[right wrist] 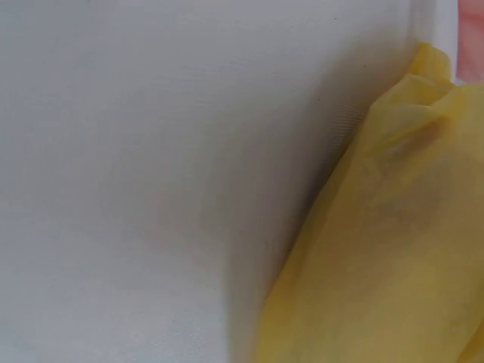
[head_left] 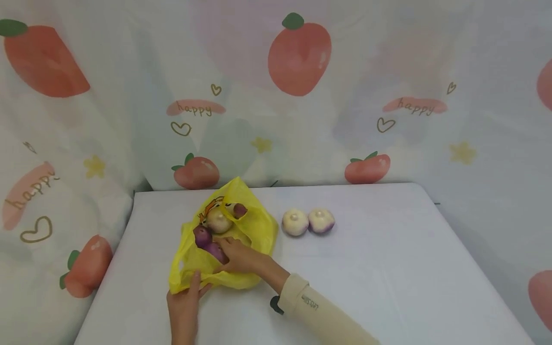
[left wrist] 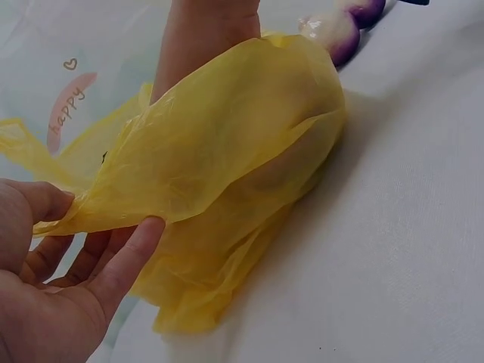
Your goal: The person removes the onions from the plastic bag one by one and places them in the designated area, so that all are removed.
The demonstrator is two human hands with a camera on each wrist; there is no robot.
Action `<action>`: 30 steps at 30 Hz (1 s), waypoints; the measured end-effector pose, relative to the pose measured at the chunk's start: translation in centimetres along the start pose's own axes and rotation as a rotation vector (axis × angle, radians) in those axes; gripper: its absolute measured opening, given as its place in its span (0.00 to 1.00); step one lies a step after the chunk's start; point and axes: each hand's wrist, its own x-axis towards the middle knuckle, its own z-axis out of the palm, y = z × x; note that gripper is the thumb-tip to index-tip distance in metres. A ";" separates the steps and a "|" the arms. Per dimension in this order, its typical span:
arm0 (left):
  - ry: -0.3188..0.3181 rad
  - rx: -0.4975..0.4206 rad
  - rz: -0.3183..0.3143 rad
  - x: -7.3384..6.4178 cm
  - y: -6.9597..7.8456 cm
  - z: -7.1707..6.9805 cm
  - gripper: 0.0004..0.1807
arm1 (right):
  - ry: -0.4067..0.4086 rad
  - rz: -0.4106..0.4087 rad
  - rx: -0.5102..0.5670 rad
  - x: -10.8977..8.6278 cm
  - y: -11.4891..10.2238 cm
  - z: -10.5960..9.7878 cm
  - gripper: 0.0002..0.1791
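Observation:
A yellow plastic bag [head_left: 263,235] lies with its mouth spread toward me. My left hand [head_left: 185,299] pinches the bag's near rim; in the left wrist view the thumb is above the film and the fingers [left wrist: 125,261] below it. Inside the mouth, my right hand [head_left: 239,256] grips a long purple vegetable [head_left: 209,243], its far fingers partly hidden. Behind that vegetable sit a pale round turnip [head_left: 219,221] and another piece with a purple end [head_left: 239,210]. The right wrist view shows only the bag's side [right wrist: 378,265], hiding the hand.
Two white-and-purple turnips [head_left: 295,222] stand side by side on the white table [head_left: 379,258], just right of the bag. A printed cloth [head_left: 241,62] hangs behind the table and along its left side.

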 end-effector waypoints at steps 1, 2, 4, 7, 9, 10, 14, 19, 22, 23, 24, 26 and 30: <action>-0.001 0.003 0.002 0.1 -0.1 -0.1 0.36 | 0.003 -0.003 0.001 0.1 0.0 0.0 0.45; -0.006 -0.006 0.008 0.2 -0.1 -0.1 0.36 | 0.006 -0.006 0.005 0.1 0.1 0.0 0.45; -0.018 -0.029 0.021 0.3 -0.2 -0.2 0.34 | 0.014 -0.008 0.008 0.3 0.1 0.1 0.43; -0.036 -0.073 0.044 0.4 -0.2 -0.2 0.31 | 0.031 -0.010 0.008 0.5 0.0 0.2 0.41; -0.036 -0.092 0.046 0.4 -0.2 -0.1 0.31 | 0.044 -0.014 -0.005 0.6 -0.1 0.2 0.40; -0.033 -0.095 0.043 0.3 -0.1 0.0 0.30 | 0.051 -0.017 -0.010 0.6 -0.2 0.3 0.39; -0.024 -0.057 0.036 -0.1 0.2 0.1 0.31 | 0.056 -0.011 -0.014 0.6 -0.3 0.4 0.39; -0.063 -0.009 0.058 -2.4 3.9 0.5 0.25 | 0.037 0.033 0.018 0.3 -0.2 0.3 0.44; -0.075 0.030 0.063 -3.6 6.1 0.9 0.20 | 0.042 0.049 0.020 0.3 0.0 0.3 0.43; -0.074 0.039 0.061 -3.8 6.5 1.0 0.18 | 0.049 0.049 0.018 0.4 0.0 0.3 0.42; -0.076 0.041 0.061 -3.8 6.7 1.0 0.17 | 0.054 0.044 0.014 0.5 0.1 0.3 0.40; -0.074 0.044 0.061 -3.8 6.8 1.0 0.15 | 0.069 0.026 0.028 0.6 0.3 0.4 0.36; -0.074 0.042 0.072 -3.7 6.7 1.0 0.14 | 0.089 0.013 0.088 0.8 0.5 0.5 0.38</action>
